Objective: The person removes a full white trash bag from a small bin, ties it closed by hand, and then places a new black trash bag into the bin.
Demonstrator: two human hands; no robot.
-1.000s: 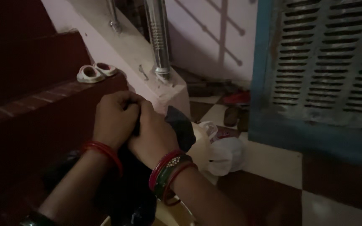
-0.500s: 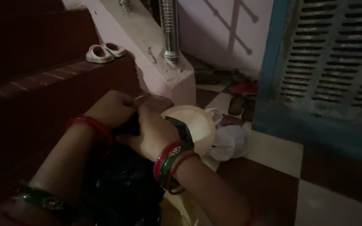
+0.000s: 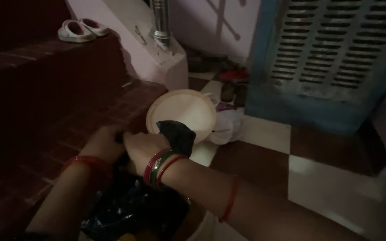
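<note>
Your two hands are closed together on the neck of a black plastic bag, which sits low in the view at about 6 o'clock, its crinkled body bulging under your wrists. Your left hand is bunched on the gathered plastic; your right hand is clenched beside it, touching it, with a loose flap of the black plastic sticking up at 1 o'clock from your knuckles.

This looks like the tying or twisting-shut step. The next move likely calls for keeping the gather tight with one hand while the other works the free flap around.

Just beyond, at 12 o'clock, a round cream lid leans. A white bag lies at its 3 o'clock, on the checkered floor. Red brick steps rise at 10 o'clock.
</note>
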